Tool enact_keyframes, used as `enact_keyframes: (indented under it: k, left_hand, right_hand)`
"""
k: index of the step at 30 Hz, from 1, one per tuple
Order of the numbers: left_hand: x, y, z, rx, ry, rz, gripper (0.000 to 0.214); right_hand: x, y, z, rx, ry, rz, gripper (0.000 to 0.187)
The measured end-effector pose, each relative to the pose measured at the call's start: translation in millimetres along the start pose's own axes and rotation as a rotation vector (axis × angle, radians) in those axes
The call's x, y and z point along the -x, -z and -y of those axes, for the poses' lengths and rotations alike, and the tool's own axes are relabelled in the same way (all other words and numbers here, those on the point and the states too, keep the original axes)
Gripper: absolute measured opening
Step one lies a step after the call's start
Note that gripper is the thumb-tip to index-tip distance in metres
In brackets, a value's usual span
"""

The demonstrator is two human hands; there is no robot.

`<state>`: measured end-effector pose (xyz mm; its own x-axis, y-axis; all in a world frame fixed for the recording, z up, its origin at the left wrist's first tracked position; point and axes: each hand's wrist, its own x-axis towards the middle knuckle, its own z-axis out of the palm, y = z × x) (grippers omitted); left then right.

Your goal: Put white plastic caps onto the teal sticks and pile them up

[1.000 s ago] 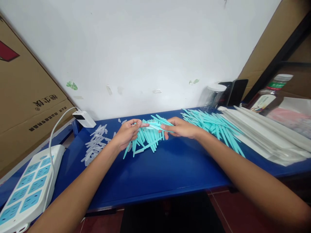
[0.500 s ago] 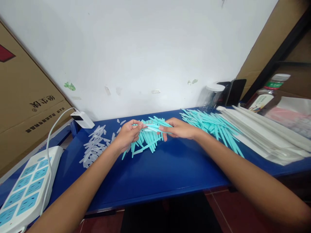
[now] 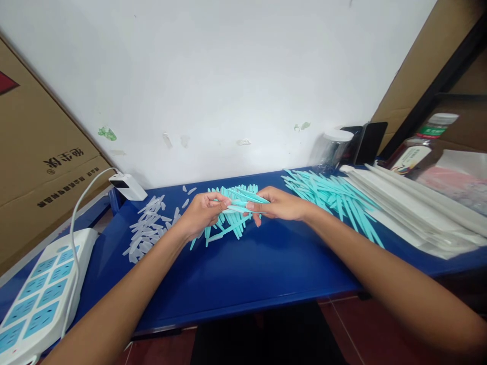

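In my right hand is a small bunch of slim turquoise eyebrow razors, pinched between thumb and fingers with their tips pointing left. The thumb and index finger of my left hand close on the tip of one of them; whether a small clear cap is in that pinch is too small to tell. Just beneath both hands lies a heap of similar turquoise razors on the blue table. Left of my left hand are scattered translucent blade caps, partly behind my forearm.
Another heap of turquoise razors lies to the right, beside white flat packets. Behind stand a lidded clear jar, a dark phone and a bottle. At left are a power strip, a white charger and a carton.
My left hand has shifted slightly right and down, its pinch now nearer the right hand's fingers. The razors in my right hand lie lower and closer together.
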<state>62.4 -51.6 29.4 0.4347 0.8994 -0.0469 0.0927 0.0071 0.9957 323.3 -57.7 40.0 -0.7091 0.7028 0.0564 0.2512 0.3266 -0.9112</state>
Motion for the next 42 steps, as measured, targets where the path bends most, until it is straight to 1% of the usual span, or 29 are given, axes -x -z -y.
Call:
enact_keyframes:
  k: [2, 3, 5, 7, 8, 10, 11, 12, 14, 19, 21, 23, 24, 26, 27, 28, 29, 30, 32, 34, 35, 37, 39, 40, 41, 42]
  left_hand:
    - [-1, -2.6, 2, -0.07, 0.0, 0.029, 0.046]
    - [-2, -3.6, 3, -0.094, -0.001, 0.018, 0.05]
    - [-4, -3.4, 4, -0.08, -0.002, -0.054, 0.052]
    - [-6, 1.1, 2, 0.031, 0.013, -0.119, 0.046]
    - [-7, 4.8, 0, 0.119, 0.028, -0.122, 0.038]
    - [-8, 12.5, -4, 0.304, 0.063, -0.083, 0.018]
    - [-8, 15.7, -6, 0.377, 0.077, -0.056, 0.017]
    - [-8, 17.8, -8, 0.428, 0.088, -0.033, 0.024]
    - [-7, 18.9, -11, 0.455, 0.089, -0.013, 0.036]
    - [-3, 12.2, -13, 0.334, 0.07, -0.042, 0.031]
    - [-4, 11.7, -11, 0.316, 0.045, -0.039, 0.027]
    - [-6, 13.3, -8, 0.252, 0.011, -0.065, 0.019]
    - [-7, 14.5, -8, 0.183, -0.012, -0.099, 0.017]
    - [-6, 15.9, -10, -0.018, -0.065, -0.163, 0.019]
    - [-3, 15.5, -12, -0.127, -0.087, -0.159, 0.022]
    - [1, 13.7, -15, -0.223, -0.109, -0.117, 0.024]
    - [6, 10.3, -19, -0.305, -0.124, -0.04, 0.026]
    - [12, 5.3, -23, -0.371, -0.137, 0.066, 0.027]
    - [24, -8.8, -29, -0.474, -0.187, 0.255, 0.029]
    - [33, -24.8, -32, -0.569, -0.192, 0.41, 0.028]
    - [37, -32.3, -33, -0.596, -0.197, 0.464, 0.028]
    - [46, -45.4, -35, -0.656, -0.221, 0.514, 0.024]
    - [62, -58.2, -37, -0.723, -0.281, 0.488, 0.017]
    - [75, -65.9, -36, -0.756, -0.326, 0.46, 0.014]
    - [91, -75.2, -32, -0.803, -0.37, 0.425, 0.015]
    - [108, -86.2, -25, -0.865, -0.401, 0.417, 0.018]
  right_hand:
    - [-1, -1, 0, 0.002, -0.013, -0.036, 0.059]
    - [-2, -2, 0, -0.003, -0.017, -0.062, 0.059]
    - [-3, -2, -1, -0.022, -0.019, -0.104, 0.059]
    - [-3, -1, -4, -0.046, -0.016, -0.126, 0.056]
    - [-4, 1, -5, -0.053, -0.015, -0.13, 0.055]
    - [-3, 3, -7, -0.062, -0.012, -0.136, 0.053]
    - [-3, 4, -8, -0.069, -0.012, -0.14, 0.052]
    - [-3, 4, -8, -0.075, -0.013, -0.142, 0.051]
    - [-3, 5, -8, -0.086, -0.019, -0.144, 0.051]
    - [-3, 6, -8, -0.076, -0.025, -0.15, 0.053]
    - [-3, 6, -8, -0.075, -0.032, -0.152, 0.054]
    - [-3, 6, -8, -0.069, -0.041, -0.149, 0.054]
    - [-3, 7, -7, -0.067, -0.045, -0.149, 0.054]
    - [-3, 7, -6, -0.068, -0.059, -0.164, 0.051]
    - [-3, 8, -6, -0.067, -0.068, -0.177, 0.05]
    - [-3, 8, -5, -0.064, -0.077, -0.193, 0.049]
    - [-3, 8, -5, -0.059, -0.086, -0.21, 0.05]
    - [-3, 9, -5, -0.056, -0.094, -0.227, 0.051]
    - [-3, 10, -6, -0.063, -0.106, -0.264, 0.054]
    - [-4, 11, -9, -0.075, -0.115, -0.307, 0.056]
    - [-4, 12, -10, -0.074, -0.117, -0.326, 0.056]
    - [-4, 13, -14, -0.065, -0.116, -0.35, 0.057]
    - [-5, 15, -18, -0.065, -0.108, -0.356, 0.056]
    - [-5, 15, -20, -0.075, -0.102, -0.357, 0.055]
    - [-6, 16, -22, -0.088, -0.097, -0.359, 0.054]
    - [-6, 16, -23, -0.102, -0.093, -0.359, 0.053]
